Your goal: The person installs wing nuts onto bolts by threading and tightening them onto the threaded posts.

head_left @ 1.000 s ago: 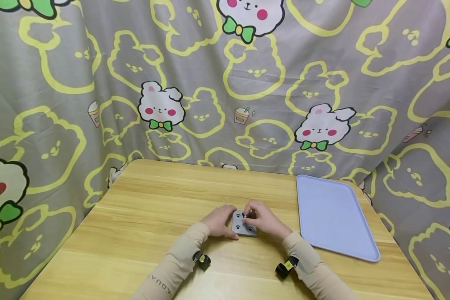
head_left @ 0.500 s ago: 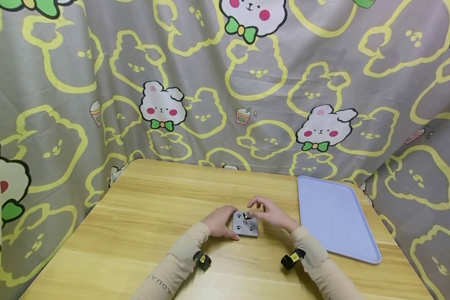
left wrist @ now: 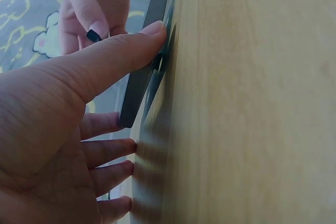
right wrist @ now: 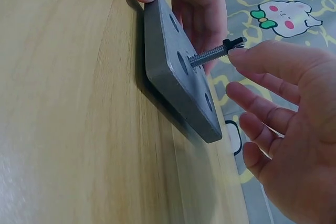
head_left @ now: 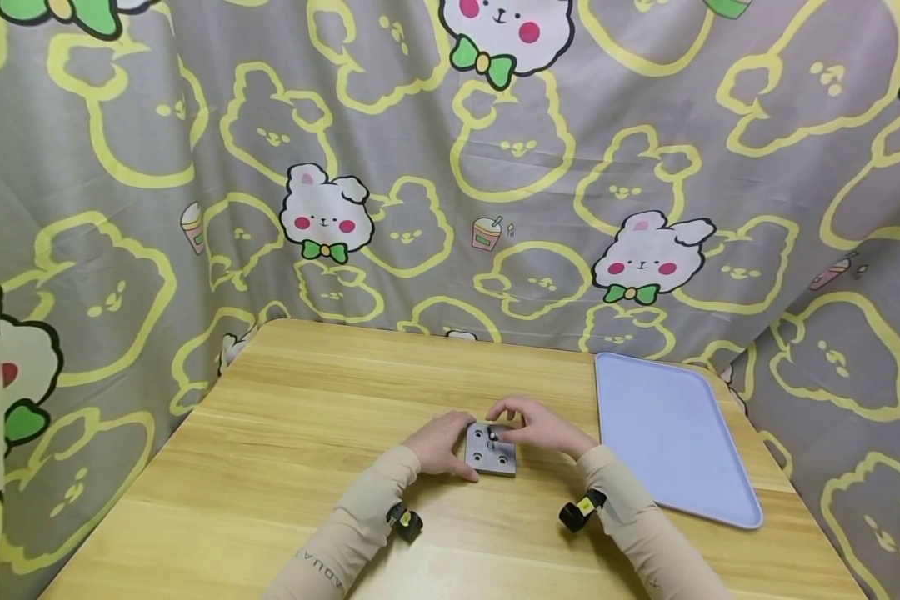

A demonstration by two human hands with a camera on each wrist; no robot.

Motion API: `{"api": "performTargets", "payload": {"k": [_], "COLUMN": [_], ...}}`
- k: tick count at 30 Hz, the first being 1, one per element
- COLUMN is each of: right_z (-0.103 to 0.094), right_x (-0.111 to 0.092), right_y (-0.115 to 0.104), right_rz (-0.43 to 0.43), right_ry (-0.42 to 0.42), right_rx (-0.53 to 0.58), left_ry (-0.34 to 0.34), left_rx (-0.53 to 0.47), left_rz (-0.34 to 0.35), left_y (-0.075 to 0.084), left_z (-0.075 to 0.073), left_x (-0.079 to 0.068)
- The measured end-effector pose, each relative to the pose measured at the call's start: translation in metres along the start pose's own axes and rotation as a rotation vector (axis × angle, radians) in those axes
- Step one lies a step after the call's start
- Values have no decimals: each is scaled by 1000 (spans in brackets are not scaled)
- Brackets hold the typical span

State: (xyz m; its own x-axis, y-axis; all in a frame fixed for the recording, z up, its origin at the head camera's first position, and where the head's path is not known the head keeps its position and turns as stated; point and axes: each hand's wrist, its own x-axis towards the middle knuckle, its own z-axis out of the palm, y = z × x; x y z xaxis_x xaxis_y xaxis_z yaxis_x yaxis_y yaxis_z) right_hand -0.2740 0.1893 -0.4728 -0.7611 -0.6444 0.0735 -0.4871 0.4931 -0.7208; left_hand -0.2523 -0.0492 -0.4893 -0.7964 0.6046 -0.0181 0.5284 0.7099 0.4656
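Left grip (head_left: 437, 446) holds the plate (right wrist: 185, 83) inside the bench's far edge (head_left: 390, 336), my loose right grip (head_left: 540, 428) thumbing the upright, head-up bolt (right wrist: 212, 55).

Plate (right wrist: 188, 85): matt metal | bolt (right wrist: 210, 55): shiny, ridged metal | table (head_left: 330, 408): wood-grained — faintly glossy | tray (head_left: 671, 433): smooth plastic | curtain (head_left: 412, 287): cloth

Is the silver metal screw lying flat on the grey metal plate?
No, the silver, threaded metal screw with a black top sticks up from the grey, square metal plate.

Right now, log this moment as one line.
left hand: grips metal plate | right hand: touches bolt top | bolt: standing in plate | tray: at right
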Motion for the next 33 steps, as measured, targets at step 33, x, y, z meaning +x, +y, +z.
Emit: {"api": "performTargets", "payload": {"k": [33], "right_z": [9], "right_x": [1], "right_y": [-1], "right_rz": [-41], "right_ry": [5], "right_rx": [45], "left_ry": [-20], "left_rx": [5], "left_rz": [-29], "left_y": [0], "left_z": [-1], "left_x": [0]}}
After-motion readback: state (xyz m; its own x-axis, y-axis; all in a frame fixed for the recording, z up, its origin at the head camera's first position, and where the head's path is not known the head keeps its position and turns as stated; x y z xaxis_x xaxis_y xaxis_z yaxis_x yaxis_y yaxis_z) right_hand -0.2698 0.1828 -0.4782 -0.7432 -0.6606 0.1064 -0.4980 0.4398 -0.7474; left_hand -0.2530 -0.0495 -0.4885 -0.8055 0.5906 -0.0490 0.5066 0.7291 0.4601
